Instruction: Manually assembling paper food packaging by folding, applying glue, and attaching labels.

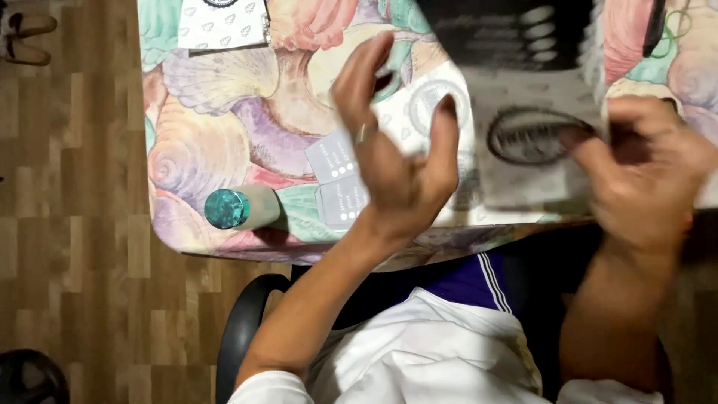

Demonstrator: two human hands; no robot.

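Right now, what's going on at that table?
A seated person works over a table covered in a seashell-print cloth. Their right hand grips a blurred grey printed packet. The left hand hovers open above small grey cards. A bottle with a teal cap lies near the table's edge.
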